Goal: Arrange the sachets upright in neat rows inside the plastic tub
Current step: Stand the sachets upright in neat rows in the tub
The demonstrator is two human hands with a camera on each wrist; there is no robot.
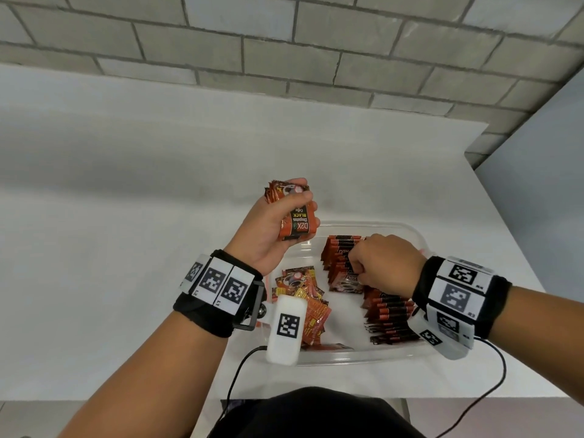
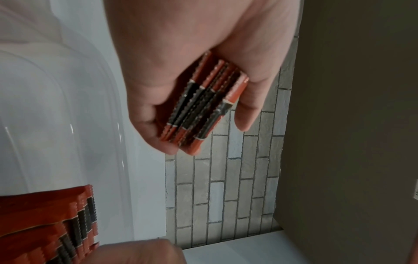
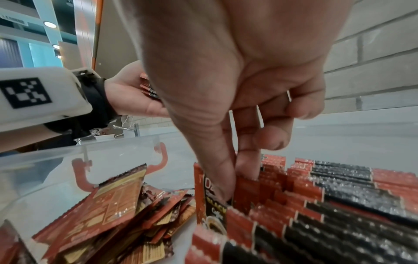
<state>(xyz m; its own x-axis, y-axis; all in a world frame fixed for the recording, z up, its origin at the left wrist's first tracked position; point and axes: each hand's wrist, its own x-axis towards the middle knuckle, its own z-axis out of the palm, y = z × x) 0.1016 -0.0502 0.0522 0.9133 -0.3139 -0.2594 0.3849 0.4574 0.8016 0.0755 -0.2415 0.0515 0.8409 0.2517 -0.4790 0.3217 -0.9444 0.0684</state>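
White table (image 1: 126, 216); loose sachets (image 1: 303, 298) crowd tub (image 1: 392, 229); left grip (image 1: 268, 229) clutches stack (image 1: 294, 213); right grip (image 1: 382, 263) pinches sachet (image 3: 211, 196).

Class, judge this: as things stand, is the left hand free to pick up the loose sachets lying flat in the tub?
Probably not yet: the left hand already grips a stack of sachets, held above the tub. Nothing covers the loose sachets.

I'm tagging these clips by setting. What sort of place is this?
Probably an indoor work or recording space, not a home kitchen: a plain white table against a bare grey block wall, and the right wrist view shows ceiling lights in a large hall behind.
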